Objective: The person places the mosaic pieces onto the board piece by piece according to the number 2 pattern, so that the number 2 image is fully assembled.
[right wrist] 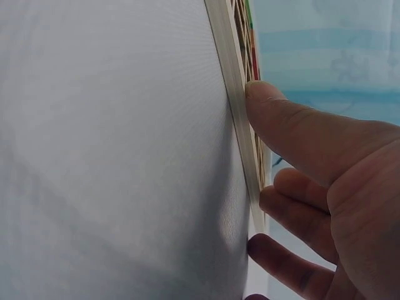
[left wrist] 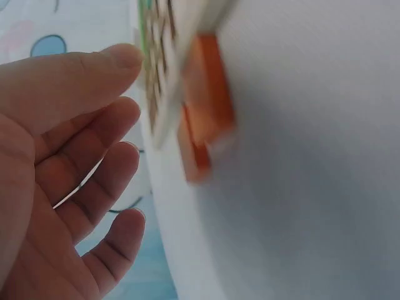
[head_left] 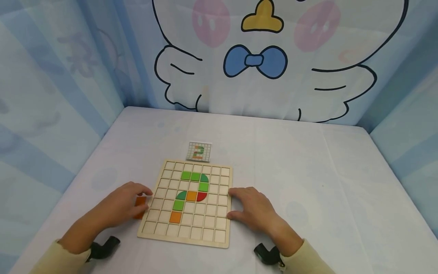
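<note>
A square wooden grid board lies on the table, with light green squares, orange squares, dark green quarter-circles and a red quarter-circle in its cells. My left hand is beside the board's left edge, fingers loosely bent and thumb apart, gripping nothing visible. Under and beside it is an orange block, partly hidden; the left wrist view shows two orange parts, blurred. With thumb and fingertips, my right hand touches the right edge of the board; they do not wrap round it.
Just behind the board, a small card shows a coloured figure on a grid. The white tabletop extends right and back to patterned curtains. Black wrist devices sit at both sleeves.
</note>
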The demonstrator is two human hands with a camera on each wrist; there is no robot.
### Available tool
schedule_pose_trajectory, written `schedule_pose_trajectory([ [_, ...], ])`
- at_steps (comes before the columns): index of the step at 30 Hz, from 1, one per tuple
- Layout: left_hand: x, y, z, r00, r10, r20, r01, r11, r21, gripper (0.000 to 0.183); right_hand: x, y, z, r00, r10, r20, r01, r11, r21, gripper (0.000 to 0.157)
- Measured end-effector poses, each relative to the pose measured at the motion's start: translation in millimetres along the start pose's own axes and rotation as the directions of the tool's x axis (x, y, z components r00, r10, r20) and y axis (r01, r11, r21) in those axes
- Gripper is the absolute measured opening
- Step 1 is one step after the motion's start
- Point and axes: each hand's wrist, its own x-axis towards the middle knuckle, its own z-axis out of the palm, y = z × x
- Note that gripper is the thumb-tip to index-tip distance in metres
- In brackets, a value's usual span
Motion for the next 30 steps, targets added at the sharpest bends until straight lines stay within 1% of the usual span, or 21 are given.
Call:
schedule_pose_trajectory([
  [4, -2.3, -8.8, -1.6, 1.0, -0.026, -0.006, 0.026, 1.0, 0.015, 0.03, 0.3, -0.4, 0.1, 1.0, 0.005, 0.002, -0.005, 1.0, -0.002, 0.054],
  [12, -1.2, -27.3, -0.4, 0.999, -0.052, -0.008, 0.052, 0.999, -0.006, 0.026, 0.2, 0.0, 0.2, 1.0, 0.002, 0.002, -0.002, 1.0, -0.005, 0.054],
  [16, -0.7, -29.9, -0.5, 0.999, -0.037, -0.011, 0.037, 0.999, -0.01, 0.024, 0.3, 0.8, 0.8, 1.0, -0.006, -0.005, 0.006, 1.0, -0.001, 0.054],
  [22, 0.8, -31.0, 1.1, 0.999, -0.052, -0.004, 0.052, 0.999, -0.011, 0.019, 0.3, 2.0, 2.5, 1.0, -0.005, -0.013, 0.005, 1.0, -0.002, 0.053],
  [30, 3.1, -30.7, -0.5, 0.998, -0.059, 0.004, 0.059, 0.998, 0.0, 0.018, 0.3, 2.6, 2.8, 1.0, -0.006, -0.018, 0.006, 1.0, 0.006, 0.054],
])
